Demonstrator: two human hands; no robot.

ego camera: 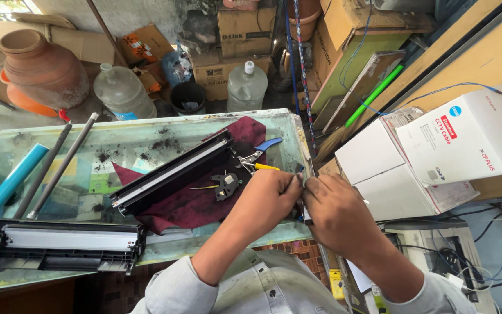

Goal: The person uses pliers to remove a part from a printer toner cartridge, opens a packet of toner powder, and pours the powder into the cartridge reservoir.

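My left hand (269, 196) and my right hand (333, 204) meet at the right edge of a glass-topped table (146, 135). Both pinch one small grey part (304, 178) between their fingertips; most of it is hidden. Just left of my hands, on a maroon cloth (196, 203), lie a long black cartridge section (172, 172), a small black gear plate (226, 185) and pliers (258, 156) with blue and yellow handles. A second black cartridge housing (59, 245) lies along the table's near left edge.
Two grey metal rollers (59, 163) and a blue drum (10, 181) lie at the table's left, amid dark toner dust. Behind stand a clay pot (42, 68), two clear water jugs (124, 92) and cardboard boxes (245, 29). White boxes (437, 152) and cables crowd the right.
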